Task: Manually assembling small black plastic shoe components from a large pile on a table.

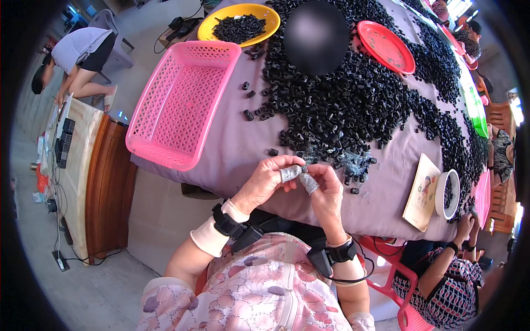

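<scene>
A huge heap of small black ring-shaped pieces (353, 99) is still covering the mauve tablecloth (232, 149) across the upper centre, the pink lattice basket (179, 102) at upper left is sitting bare, and both the left hand (265, 182) and right hand (326, 190), at centre, are pinching one tiny piece between grey-capped fingertips (290, 174).

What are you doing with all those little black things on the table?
A person sits at a table covered with a purple cloth. Both thumbs wear grey finger covers. The left hand and right hand meet above the table edge, pinching something too small to make out. A big heap of small black rings is spread out in front. A pink basket stands on the left, a yellow plate with more rings lies beyond it, and a red plate lies further right. Another person sits at the right.
</scene>
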`<state>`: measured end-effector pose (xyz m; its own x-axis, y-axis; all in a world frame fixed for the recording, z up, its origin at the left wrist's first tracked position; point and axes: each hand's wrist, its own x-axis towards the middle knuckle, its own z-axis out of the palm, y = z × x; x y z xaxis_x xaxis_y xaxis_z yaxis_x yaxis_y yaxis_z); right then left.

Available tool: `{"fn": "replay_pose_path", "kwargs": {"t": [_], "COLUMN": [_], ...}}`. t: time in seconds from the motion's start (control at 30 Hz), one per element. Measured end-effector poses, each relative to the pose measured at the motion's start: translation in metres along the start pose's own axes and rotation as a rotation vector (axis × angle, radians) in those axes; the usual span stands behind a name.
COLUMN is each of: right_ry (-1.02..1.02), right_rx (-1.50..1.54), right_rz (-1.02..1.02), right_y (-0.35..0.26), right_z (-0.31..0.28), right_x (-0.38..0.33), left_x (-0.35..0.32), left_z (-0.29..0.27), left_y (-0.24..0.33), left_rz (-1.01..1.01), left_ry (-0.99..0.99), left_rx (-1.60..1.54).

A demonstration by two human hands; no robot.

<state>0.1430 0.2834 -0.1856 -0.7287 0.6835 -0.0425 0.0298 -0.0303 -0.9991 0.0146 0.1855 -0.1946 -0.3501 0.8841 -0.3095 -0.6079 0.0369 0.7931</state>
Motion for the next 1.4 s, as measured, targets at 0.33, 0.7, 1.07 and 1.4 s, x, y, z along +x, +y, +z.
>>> {"fn": "replay_pose_path", "kwargs": {"t": [0.33,0.7,1.07,1.4], "right_ry": [-0.101,-0.144,-0.092,-0.111], "right_rx": [0.111,-0.061,-0.227,-0.112], "right_rz": [-0.010,-0.063,-0.274,-0.237], "right_y": [0.007,0.002,0.009,0.020], "right_z": [0.001,0.001,-0.001,-0.002], "right_x": [0.003,0.008,0.011,0.010], "left_x": [0.006,0.003,0.002,0.003], "left_z": [-0.014,-0.011,-0.009,-0.009], "left_y": [-0.006,-0.007,-0.009,-0.010], "left_rz": [-0.069,-0.077,-0.032,-0.010], "left_ry": [-0.111,-0.068,-0.063,-0.062], "left_rx": [-0.180,-0.294,-0.258,-0.244]}}
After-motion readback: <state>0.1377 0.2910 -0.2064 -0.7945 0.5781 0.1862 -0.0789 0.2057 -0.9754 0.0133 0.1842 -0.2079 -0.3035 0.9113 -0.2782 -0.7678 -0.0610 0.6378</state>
